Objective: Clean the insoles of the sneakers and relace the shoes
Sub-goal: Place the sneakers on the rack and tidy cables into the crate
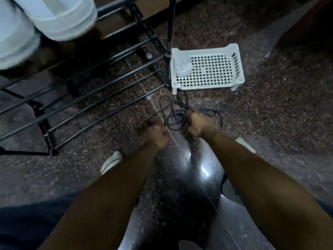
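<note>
Laces point(177, 116) lie tangled on the floor point(270, 114) just before the white basket point(207, 69), likely gathered for relacing. Right hand point(195, 126) grips the bundle. Left hand point(155, 135) is clenched; whether it holds a strand cannot be told through blur.

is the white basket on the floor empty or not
Not empty: the white basket stands upright with a crumpled clear plastic bag in its left corner.

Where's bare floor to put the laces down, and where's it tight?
Free: floor right of the white basket and right of the right hand; also between the black rack and the left hand. Crowded: the black laces tangle between the basket's front edge and both hands, beside the rack's corner post.
</note>
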Available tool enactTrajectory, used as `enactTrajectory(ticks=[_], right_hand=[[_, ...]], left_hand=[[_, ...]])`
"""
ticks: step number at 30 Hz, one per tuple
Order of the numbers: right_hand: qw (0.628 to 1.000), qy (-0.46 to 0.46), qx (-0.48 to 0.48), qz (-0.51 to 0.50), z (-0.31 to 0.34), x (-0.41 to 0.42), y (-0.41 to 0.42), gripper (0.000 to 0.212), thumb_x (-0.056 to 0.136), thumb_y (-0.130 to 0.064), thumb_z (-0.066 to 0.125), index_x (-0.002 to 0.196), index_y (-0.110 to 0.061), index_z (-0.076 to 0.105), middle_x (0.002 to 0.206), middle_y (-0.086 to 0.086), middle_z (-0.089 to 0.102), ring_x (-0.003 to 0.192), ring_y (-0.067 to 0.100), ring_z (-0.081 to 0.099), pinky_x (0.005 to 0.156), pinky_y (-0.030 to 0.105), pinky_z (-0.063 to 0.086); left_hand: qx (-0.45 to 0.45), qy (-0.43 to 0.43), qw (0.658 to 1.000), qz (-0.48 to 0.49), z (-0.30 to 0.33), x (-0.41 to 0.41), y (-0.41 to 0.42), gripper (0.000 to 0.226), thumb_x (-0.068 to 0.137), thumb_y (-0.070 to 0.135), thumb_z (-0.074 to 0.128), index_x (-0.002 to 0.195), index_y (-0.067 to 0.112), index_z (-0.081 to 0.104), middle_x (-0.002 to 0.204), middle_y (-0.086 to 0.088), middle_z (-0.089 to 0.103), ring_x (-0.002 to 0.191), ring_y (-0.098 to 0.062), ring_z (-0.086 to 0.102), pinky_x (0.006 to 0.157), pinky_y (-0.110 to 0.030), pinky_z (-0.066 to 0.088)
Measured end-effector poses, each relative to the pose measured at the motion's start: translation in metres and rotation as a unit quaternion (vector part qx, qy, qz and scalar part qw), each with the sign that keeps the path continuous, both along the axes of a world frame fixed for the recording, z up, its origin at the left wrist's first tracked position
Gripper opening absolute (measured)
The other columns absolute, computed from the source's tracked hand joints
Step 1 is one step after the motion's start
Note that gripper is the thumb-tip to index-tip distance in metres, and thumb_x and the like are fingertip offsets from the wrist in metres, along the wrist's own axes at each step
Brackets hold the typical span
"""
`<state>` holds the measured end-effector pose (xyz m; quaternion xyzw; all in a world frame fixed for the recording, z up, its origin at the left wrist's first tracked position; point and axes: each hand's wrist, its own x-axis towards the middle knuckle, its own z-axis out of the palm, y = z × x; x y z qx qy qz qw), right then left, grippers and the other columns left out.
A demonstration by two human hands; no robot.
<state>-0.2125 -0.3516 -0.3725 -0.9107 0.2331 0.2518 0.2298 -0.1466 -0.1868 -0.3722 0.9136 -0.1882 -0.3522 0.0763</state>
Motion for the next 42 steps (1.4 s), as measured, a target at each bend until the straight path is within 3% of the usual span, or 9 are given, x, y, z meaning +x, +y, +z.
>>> enactTrajectory(ticks=[9, 17, 21, 28, 33, 35, 37, 40, 42], right_hand=[[0.996, 0.026, -0.066, 0.055, -0.038, 0.047, 0.006, 0.054, 0.090, -0.018, 0.057, 0.139, -0.018, 0.034, 0.139, 0.011, 0.040, 0.112, 0.039, 0.057, 0.081, 0.044, 0.049], [0.999, 0.021, 0.033, 0.001, -0.045, 0.058, -0.014, 0.024, 0.087, -0.028, 0.059, 0.108, -0.018, 0.065, 0.111, 0.013, 0.068, 0.100, 0.034, 0.064, 0.081, 0.035, 0.050], [0.980, -0.006, 0.199, -0.020, -0.030, 0.068, -0.033, 0.009, 0.087, -0.012, 0.063, 0.086, -0.016, 0.071, 0.080, 0.002, 0.070, 0.068, 0.010, 0.061, 0.066, 0.019, 0.048], [0.991, -0.007, 0.136, -0.006, 0.032, 0.076, -0.097, 0.017, 0.087, -0.017, 0.067, 0.070, -0.021, 0.067, 0.069, -0.006, 0.064, 0.070, 0.015, 0.059, 0.067, 0.027, 0.048], [0.992, -0.079, 0.087, -0.055, 0.089, 0.059, -0.142, 0.014, 0.089, -0.014, 0.066, 0.079, -0.006, 0.073, 0.076, 0.007, 0.069, 0.067, 0.015, 0.062, 0.065, 0.027, 0.049], [0.978, -0.131, 0.122, -0.103, 0.111, 0.052, -0.146, 0.022, 0.091, -0.013, 0.065, 0.071, -0.003, 0.069, 0.065, 0.009, 0.065, 0.053, 0.010, 0.059, 0.053, 0.021, 0.047], [0.974, -0.161, 0.129, -0.095, 0.127, 0.048, -0.139, 0.016, 0.089, -0.008, 0.064, 0.074, -0.010, 0.070, 0.076, 0.012, 0.068, 0.066, 0.015, 0.061, 0.058, 0.022, 0.048], [0.975, -0.156, 0.155, -0.040, 0.154, 0.043, -0.104, 0.033, 0.084, -0.001, 0.068, 0.113, -0.015, 0.065, 0.103, 0.003, 0.061, 0.085, 0.016, 0.056, 0.072, 0.028, 0.048], [0.966, -0.157, 0.202, -0.036, 0.169, 0.040, -0.078, 0.054, 0.083, 0.004, 0.066, 0.131, -0.018, 0.054, 0.111, -0.001, 0.058, 0.079, 0.013, 0.056, 0.071, 0.026, 0.048]], left_hand=[[-0.046, -0.006, 0.999, 0.005, -0.037, 0.028, -0.014, 0.050, 0.086, 0.017, 0.059, 0.135, 0.022, 0.049, 0.137, -0.009, 0.047, 0.124, -0.032, 0.048, 0.097, -0.035, 0.040], [-0.088, 0.008, 0.995, 0.043, -0.057, 0.038, -0.029, 0.054, 0.079, 0.017, 0.063, 0.132, 0.021, 0.054, 0.131, -0.013, 0.054, 0.122, -0.034, 0.049, 0.101, -0.042, 0.043], [-0.114, 0.009, 0.992, 0.044, -0.050, 0.046, -0.045, 0.015, 0.085, 0.028, 0.062, 0.093, 0.018, 0.068, 0.101, -0.011, 0.062, 0.095, -0.032, 0.060, 0.080, -0.039, 0.050], [-0.252, 0.120, 0.925, 0.259, -0.008, 0.067, -0.059, 0.022, 0.099, 0.020, 0.051, 0.084, 0.009, 0.063, 0.057, -0.007, 0.053, 0.040, -0.008, 0.050, 0.045, -0.022, 0.044], [-0.265, 0.030, 0.912, 0.312, 0.014, 0.077, -0.039, 0.024, 0.096, 0.030, 0.056, 0.084, 0.016, 0.072, 0.077, -0.010, 0.066, 0.061, -0.022, 0.059, 0.061, -0.042, 0.057], [-0.276, 0.022, 0.918, 0.283, 0.034, 0.076, -0.036, 0.025, 0.097, 0.030, 0.055, 0.096, 0.013, 0.073, 0.072, -0.006, 0.065, 0.056, -0.019, 0.055, 0.062, -0.038, 0.055], [-0.302, 0.020, 0.936, 0.178, 0.057, 0.071, -0.039, 0.023, 0.097, 0.028, 0.056, 0.095, 0.012, 0.072, 0.059, 0.000, 0.058, 0.051, -0.013, 0.050, 0.060, -0.034, 0.050], [-0.324, 0.017, 0.946, 0.019, 0.103, 0.060, -0.056, 0.029, 0.096, 0.034, 0.057, 0.083, 0.011, 0.070, 0.065, -0.010, 0.064, 0.055, -0.014, 0.051, 0.056, -0.035, 0.043], [-0.320, 0.016, 0.946, -0.050, 0.136, 0.055, -0.071, 0.031, 0.095, 0.036, 0.057, 0.068, 0.023, 0.065, 0.057, 0.005, 0.056, 0.051, -0.006, 0.046, 0.052, -0.030, 0.033]])
